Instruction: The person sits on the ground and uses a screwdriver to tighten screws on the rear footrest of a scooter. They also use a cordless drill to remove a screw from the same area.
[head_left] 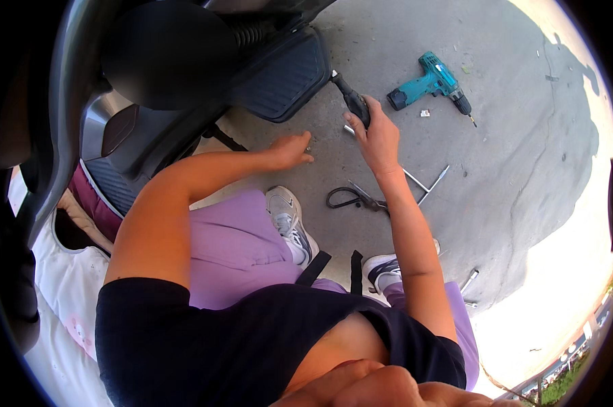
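Note:
My right hand is wrapped round a slim black tool with a thicker grip and a small pale tip; its exact kind is unclear. The tip is close to the edge of a black ribbed panel on a dark scooter-like vehicle. Below the panel, my left hand is closed with curled fingers. A tiny thing seems to show at its fingertips, too small to name. Under my right wrist lie black-handled scissors on the ground, and a silver rod end shows beside that hand.
A teal cordless drill lies on the concrete at the far right, near a small white piece. A metal T-shaped wrench and another silver tool lie nearer me. The vehicle's ribbed footboard is at left, above white fabric.

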Action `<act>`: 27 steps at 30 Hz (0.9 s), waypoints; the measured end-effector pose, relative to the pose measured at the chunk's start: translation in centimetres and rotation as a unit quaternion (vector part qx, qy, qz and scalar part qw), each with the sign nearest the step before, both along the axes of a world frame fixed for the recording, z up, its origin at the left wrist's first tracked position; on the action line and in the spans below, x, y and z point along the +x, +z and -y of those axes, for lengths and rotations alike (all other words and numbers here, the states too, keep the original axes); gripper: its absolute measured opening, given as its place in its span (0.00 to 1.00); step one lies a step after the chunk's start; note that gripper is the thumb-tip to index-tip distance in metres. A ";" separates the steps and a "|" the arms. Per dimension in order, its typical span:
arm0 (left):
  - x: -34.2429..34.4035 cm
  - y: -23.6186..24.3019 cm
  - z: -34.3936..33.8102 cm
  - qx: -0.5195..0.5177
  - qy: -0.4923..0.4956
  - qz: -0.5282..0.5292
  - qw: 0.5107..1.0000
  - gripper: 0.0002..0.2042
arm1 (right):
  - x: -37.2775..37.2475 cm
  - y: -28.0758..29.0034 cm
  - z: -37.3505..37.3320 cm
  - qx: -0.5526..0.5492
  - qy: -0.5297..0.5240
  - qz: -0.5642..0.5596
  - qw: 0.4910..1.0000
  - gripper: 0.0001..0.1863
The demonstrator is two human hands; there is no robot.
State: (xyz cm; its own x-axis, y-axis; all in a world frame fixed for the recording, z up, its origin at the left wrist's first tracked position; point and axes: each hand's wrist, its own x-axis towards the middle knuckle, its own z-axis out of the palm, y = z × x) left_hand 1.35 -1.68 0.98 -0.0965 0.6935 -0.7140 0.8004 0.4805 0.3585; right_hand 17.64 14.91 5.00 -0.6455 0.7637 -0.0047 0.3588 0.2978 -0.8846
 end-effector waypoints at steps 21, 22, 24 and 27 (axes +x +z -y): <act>1.9 -3.8 -12.7 0.107 0.660 0.611 0.425 0.06 | 11.6 -3.4 -1.3 -0.373 -0.103 0.046 0.921 0.21; 2.3 -4.1 -13.3 0.116 0.672 0.619 0.389 0.05 | 12.3 -4.2 -1.1 -0.334 -0.096 0.058 0.936 0.23; 2.7 -3.9 -13.9 0.104 0.646 0.655 0.379 0.05 | 12.3 -3.9 -0.8 -0.319 -0.107 0.059 0.940 0.24; 2.9 -3.9 -14.7 0.106 0.636 0.682 0.346 0.05 | 12.3 -4.0 -0.4 -0.241 -0.090 0.068 0.964 0.24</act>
State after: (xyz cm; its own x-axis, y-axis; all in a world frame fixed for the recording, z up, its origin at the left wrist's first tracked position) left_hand 4.29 13.06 -2.89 -0.0939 0.7596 -0.6436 -0.9924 -0.0198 0.1214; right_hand 29.97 15.31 1.04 -0.4707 0.7520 -0.4614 0.4883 -0.2136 -0.8461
